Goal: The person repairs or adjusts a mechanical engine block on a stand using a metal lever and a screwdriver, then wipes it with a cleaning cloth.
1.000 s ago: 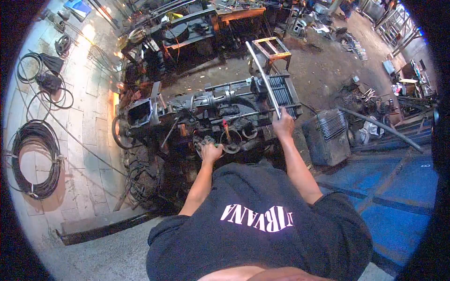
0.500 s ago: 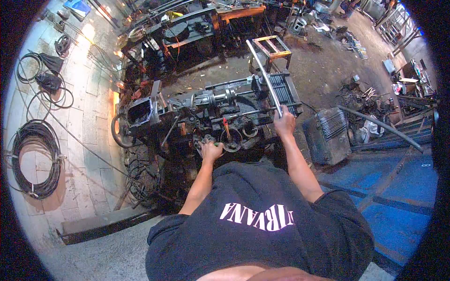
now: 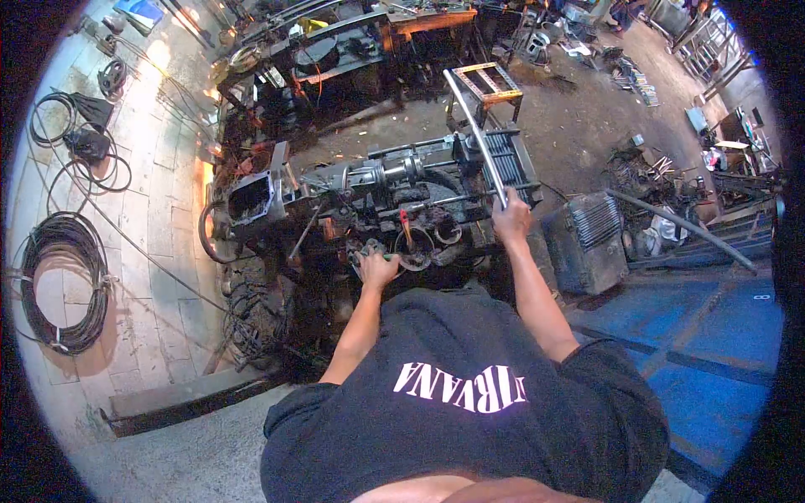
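My right hand [image 3: 512,218] is closed round the lower end of a long metal rod [image 3: 476,130]. The rod slants up and away over the right end of a dark, greasy machine [image 3: 401,172] with shiny round shafts. At the machine's near side my left hand [image 3: 379,268] has its fingers curled over a grey metal part, whose shape is mostly covered by the hand. Beside that hand stands a metal ring [image 3: 413,250] with a red-tipped piece [image 3: 404,220] above it. A smaller ring [image 3: 447,233] lies farther right.
A ribbed metal block [image 3: 594,222] stands right of the machine, near a grey pipe [image 3: 679,228] over blue metal sheets [image 3: 671,335]. Coiled cable [image 3: 63,285] lies on the left floor. Behind are a small metal-framed stand [image 3: 486,81] and a cluttered workbench [image 3: 335,63].
Almost nothing differs. The rod and both hands keep nearly the same places.
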`<state>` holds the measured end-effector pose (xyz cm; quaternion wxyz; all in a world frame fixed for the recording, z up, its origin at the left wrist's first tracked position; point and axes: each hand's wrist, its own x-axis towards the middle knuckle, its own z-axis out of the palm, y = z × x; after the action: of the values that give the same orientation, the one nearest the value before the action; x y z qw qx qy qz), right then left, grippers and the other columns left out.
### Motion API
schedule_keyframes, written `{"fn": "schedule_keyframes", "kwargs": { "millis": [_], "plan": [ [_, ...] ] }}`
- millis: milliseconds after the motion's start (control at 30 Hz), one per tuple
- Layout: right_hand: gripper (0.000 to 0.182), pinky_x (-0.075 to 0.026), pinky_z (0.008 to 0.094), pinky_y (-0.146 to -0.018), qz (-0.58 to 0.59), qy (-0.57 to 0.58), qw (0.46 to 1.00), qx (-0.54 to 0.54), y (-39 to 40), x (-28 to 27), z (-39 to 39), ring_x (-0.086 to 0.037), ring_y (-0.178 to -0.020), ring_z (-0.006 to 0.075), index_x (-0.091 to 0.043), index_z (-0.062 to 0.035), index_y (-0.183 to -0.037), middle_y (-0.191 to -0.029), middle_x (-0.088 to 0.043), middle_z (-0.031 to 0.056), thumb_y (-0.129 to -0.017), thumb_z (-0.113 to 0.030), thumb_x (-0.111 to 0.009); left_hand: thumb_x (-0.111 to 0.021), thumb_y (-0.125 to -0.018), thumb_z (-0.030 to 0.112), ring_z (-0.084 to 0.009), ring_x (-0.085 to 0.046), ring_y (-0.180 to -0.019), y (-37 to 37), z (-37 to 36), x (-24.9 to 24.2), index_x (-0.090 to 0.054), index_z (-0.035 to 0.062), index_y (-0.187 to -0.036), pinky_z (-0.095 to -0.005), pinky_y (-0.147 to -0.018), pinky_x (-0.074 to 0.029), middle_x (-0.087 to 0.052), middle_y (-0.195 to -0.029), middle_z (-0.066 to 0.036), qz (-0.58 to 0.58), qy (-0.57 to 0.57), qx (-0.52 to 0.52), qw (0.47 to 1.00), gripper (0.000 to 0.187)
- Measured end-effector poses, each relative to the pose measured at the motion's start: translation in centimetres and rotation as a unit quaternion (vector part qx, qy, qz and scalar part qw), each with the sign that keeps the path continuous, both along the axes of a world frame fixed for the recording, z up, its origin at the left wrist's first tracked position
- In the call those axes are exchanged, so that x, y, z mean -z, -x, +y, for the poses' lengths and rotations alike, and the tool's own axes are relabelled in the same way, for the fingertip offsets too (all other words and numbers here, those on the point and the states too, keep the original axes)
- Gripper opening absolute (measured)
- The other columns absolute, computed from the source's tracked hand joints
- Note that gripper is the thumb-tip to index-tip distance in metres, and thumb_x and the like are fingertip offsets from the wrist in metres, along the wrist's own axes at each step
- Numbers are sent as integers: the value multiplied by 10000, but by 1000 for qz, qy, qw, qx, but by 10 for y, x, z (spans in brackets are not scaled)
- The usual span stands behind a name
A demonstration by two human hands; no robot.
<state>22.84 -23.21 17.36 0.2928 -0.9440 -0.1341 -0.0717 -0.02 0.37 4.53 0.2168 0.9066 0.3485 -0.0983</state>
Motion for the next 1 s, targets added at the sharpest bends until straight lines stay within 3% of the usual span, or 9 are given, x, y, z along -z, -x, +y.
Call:
{"fn": "schedule_keyframes", "kwargs": {
  "millis": [100, 433, 500, 633, 700, 733, 800, 1000],
  "plan": [
    [294, -494, 527, -694, 4, -2, 1000, -5, 0, 2, 1, -643, -777, 412, -595, -69, -1072, -827, -661, 218, -837, -243, -616, -507, -830, 516, -455, -353, -1316, -2, 2, -4, -585, 26, -1243, -518, -1162, -98, -366, -1419, -297, 42, 11, 9, 999, 645],
    [281, -497, 515, -707, 5, -12, 1000, 0, 0, -2, -1, -641, -786, 416, -591, -92, -1071, -851, -661, 216, -841, -250, -626, -474, -823, 536, -458, -362, -1308, 0, 3, 6, -576, 45, -1267, -508, -1164, -90, -364, -1425, -288, 11, -5, -7, 1000, 670],
    [282, -497, 514, -705, 5, -17, 1000, -2, 1, -3, -1, -641, -785, 417, -589, -95, -1074, -852, -661, 216, -842, -253, -625, -478, -793, 490, -437, -379, -1305, 1, 0, 3, -631, -42, -1142, -510, -1165, -86, -420, -1359, -330, -26, -15, -10, 1000, 655],
    [284, -499, 517, -700, 26, -5, 1000, 10, -1, -3, -3, -641, -786, 417, -602, -91, -1062, -859, -662, 221, -838, -263, -631, -477, -794, 494, -451, -366, -1308, 3, -3, -2, -633, -36, -1143, -505, -1167, -85, -429, -1357, -322, -39, -15, -19, 999, 654],
    [287, -500, 517, -700, 37, 5, 999, 16, -3, -2, -4, -641, -789, 418, -607, -86, -1057, -864, -662, 223, -835, -266, -634, -454, -828, 515, -483, -392, -1275, 1, 0, 1, -605, 54, -1233, -508, -1156, -134, -382, -1411, -291, 11, -33, 5, 999, 632],
    [290, -500, 516, -702, 21, -4, 1000, 12, -4, 1, -4, -641, -790, 418, -611, -81, -1054, -860, -663, 224, -834, -268, -635, -454, -828, 515, -483, -392, -1275, 1, -1, 3, -605, 54, -1233, -508, -1156, -134, -382, -1411, -291, 11, -33, 6, 999, 632],
    [292, -501, 515, -705, 6, -14, 1000, 8, -3, 2, -3, -641, -791, 419, -615, -76, -1050, -855, -663, 224, -832, -270, -636, -488, -790, 515, -460, -358, -1309, 3, 0, 8, -628, -36, -1152, -502, -1168, -79, -410, -1369, -326, -54, -6, -17, 998, 674],
    [302, -499, 518, -709, -12, -12, 1000, 6, -6, 4, -5, -643, -791, 414, -614, -73, -1058, -848, -664, 222, -835, -276, -630, -493, -784, 490, -489, -366, -1287, 2, -2, 0, -657, -56, -1078, -487, -1170, -88, -446, -1320, -348, -50, 11, -28, 998, 642]
  ]
}}
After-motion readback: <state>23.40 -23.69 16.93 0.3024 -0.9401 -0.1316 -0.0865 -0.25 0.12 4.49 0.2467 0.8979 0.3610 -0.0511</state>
